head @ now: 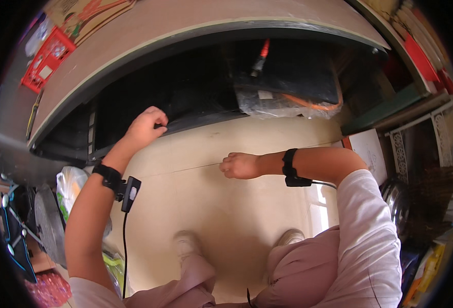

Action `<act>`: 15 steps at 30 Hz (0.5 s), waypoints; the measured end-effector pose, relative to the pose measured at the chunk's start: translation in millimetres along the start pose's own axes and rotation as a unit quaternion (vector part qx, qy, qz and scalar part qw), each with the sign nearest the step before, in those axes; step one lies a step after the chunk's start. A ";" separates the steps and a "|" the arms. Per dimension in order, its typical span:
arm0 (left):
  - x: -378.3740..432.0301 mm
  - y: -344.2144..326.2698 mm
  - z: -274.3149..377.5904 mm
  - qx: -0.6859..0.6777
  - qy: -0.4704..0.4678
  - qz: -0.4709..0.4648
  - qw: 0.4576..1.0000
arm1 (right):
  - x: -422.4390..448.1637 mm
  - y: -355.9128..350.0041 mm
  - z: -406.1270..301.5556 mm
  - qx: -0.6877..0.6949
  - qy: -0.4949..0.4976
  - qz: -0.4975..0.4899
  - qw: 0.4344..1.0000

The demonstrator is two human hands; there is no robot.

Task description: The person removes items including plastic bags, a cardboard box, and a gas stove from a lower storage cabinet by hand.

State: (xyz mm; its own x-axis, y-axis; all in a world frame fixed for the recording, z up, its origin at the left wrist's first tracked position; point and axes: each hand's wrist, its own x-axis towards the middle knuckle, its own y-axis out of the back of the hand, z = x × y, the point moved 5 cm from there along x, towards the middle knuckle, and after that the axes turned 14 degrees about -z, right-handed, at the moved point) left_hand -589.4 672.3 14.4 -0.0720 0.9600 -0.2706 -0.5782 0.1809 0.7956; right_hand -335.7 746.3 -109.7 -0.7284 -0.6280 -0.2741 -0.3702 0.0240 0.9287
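My left hand is half curled by the front edge of a dark shelf under a counter. A dark gap shows between thumb and forefinger, and I see nothing held; whether the hand touches the edge is unclear. My right hand hangs over the tiled floor, loosely closed, with no object visible in it. Ahead of it on the shelf lies a dark flat object partly wrapped in clear plastic, with an orange strip along it. A small red and black object lies above it.
On the counter stand a red plastic basket and a printed cardboard box. A yellow and black tool lies by its edge. Plastic bags crowd the left; a white box stands right.
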 end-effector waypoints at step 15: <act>-154.7 24.7 -229.2 0.082 0.050 0.064 0.993 | 204.9 49.3 -20.6 0.085 -0.127 -0.001 0.988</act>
State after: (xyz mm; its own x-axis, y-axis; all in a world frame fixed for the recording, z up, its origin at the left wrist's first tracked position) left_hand -778.8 479.3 -48.4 -0.2219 0.9529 -0.2067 -0.4190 0.0982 0.9027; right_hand -491.4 602.8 -115.0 -0.8409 -0.4130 -0.3498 -0.4477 0.1677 0.8783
